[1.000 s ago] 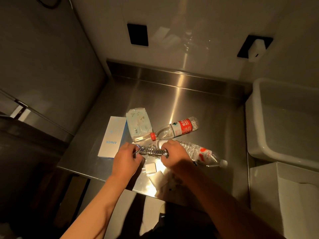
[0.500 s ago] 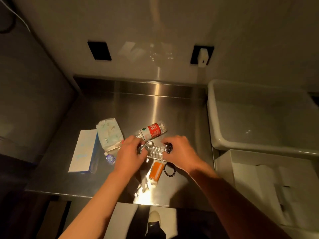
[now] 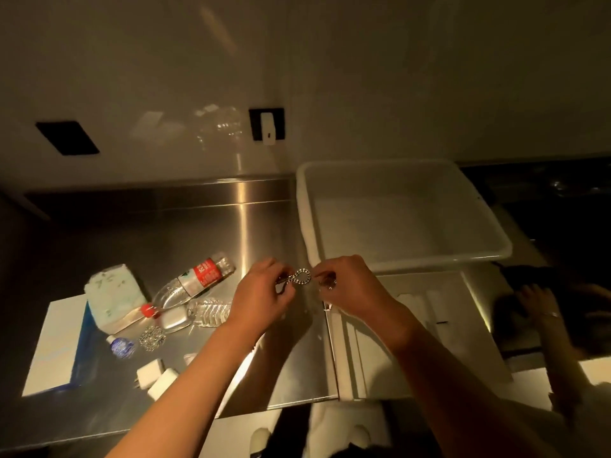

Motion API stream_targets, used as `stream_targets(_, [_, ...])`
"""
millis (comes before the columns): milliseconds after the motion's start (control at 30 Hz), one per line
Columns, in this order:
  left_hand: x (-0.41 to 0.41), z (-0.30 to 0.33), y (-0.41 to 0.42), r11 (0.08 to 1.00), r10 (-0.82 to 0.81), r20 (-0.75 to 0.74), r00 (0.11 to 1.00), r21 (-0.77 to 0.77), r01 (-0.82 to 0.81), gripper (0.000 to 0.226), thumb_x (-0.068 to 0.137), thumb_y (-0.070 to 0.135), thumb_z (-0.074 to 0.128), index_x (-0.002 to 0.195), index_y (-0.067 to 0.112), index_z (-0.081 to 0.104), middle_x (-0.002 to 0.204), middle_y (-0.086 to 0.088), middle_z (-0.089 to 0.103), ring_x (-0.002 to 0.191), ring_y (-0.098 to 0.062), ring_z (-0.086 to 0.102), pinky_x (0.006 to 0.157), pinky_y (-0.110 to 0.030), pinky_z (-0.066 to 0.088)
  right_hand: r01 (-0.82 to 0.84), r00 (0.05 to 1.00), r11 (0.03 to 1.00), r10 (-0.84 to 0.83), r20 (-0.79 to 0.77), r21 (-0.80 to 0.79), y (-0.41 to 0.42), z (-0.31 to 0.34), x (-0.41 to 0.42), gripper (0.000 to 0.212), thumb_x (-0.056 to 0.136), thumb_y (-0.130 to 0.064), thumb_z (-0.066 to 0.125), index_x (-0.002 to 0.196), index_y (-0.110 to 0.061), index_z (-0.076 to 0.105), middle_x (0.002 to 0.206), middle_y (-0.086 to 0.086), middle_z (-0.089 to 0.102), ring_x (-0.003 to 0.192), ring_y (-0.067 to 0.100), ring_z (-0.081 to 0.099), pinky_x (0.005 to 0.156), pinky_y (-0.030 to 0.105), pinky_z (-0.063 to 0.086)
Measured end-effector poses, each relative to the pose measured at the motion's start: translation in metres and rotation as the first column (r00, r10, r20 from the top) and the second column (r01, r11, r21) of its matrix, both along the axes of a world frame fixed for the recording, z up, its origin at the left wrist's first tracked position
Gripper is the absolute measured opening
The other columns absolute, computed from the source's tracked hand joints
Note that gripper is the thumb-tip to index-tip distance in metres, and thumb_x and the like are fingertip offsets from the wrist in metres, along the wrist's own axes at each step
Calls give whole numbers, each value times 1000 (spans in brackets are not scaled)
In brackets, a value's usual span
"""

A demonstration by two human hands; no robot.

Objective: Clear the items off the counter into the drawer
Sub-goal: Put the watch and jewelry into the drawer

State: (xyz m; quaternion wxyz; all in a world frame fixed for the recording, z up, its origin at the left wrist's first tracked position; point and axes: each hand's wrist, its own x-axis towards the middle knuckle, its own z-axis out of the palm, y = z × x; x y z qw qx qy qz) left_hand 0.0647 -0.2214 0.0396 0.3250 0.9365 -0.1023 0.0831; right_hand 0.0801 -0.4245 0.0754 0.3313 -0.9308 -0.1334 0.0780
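Both hands are up over the counter's point(image 3: 205, 226) right edge, a chain point(image 3: 301, 280) strung between them. The left hand point(image 3: 264, 292) pinches one end, the right hand point(image 3: 347, 285) pinches the other, fingers curled tight, and the links sag in a small loop between. So this is the carry step, chain lifted clear and heading right, I'd say. The drawer point(image 3: 429, 325) sits open just beyond that edge (white tub point(image 3: 396, 209) behind it). Next move calls for lowering over the drawer and letting go. Bottles point(image 3: 198, 279), charger point(image 3: 155, 375) and box point(image 3: 56, 342) wait near the front-left corner.
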Motion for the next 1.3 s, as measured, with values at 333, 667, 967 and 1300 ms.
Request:
stream_targets(333, [3, -10, -63, 998, -56, -29, 998, 26, 57, 15, 83, 26, 74, 97, 22, 72, 92, 9, 58, 84, -9, 54, 67, -26, 42, 71, 993, 997, -69, -95, 8, -73, -17, -6, 34, 82, -5, 78, 113, -17, 77, 106, 4, 77, 88, 13, 73, 80, 18, 57])
stream_targets(667, [-1, -20, -96, 998, -52, -53, 997, 23, 53, 16, 86, 25, 71, 102, 23, 72, 94, 10, 57, 87, -8, 54, 69, -26, 46, -115, 985, 975, 87, -149, -189, -115, -55, 15, 23, 85, -7, 70, 105, -11, 80, 102, 7, 77, 88, 20, 72, 83, 25, 55])
stream_targets(967, [-10, -27, -106, 1000, 7, -81, 997, -1, -7, 16, 85, 25, 71, 101, 23, 70, 98, 10, 59, 90, -9, 57, 72, -35, 53, -229, 963, 924, 170, -208, -305, -128, -105, 31, 18, 88, -15, 69, 103, -8, 78, 107, 10, 73, 101, 27, 66, 90, 33, 49])
stream_targets(1300, [-11, -36, -107, 1000, 26, -100, 995, -12, -27, 16, 86, 26, 72, 102, 24, 72, 99, 11, 60, 90, -10, 59, 72, -36, 55, -189, 977, 977, 177, -123, -97, -115, -135, 15, 46, 86, -19, 73, 131, -26, 63, 129, -4, 65, 117, 15, 59, 100, 26, 46])
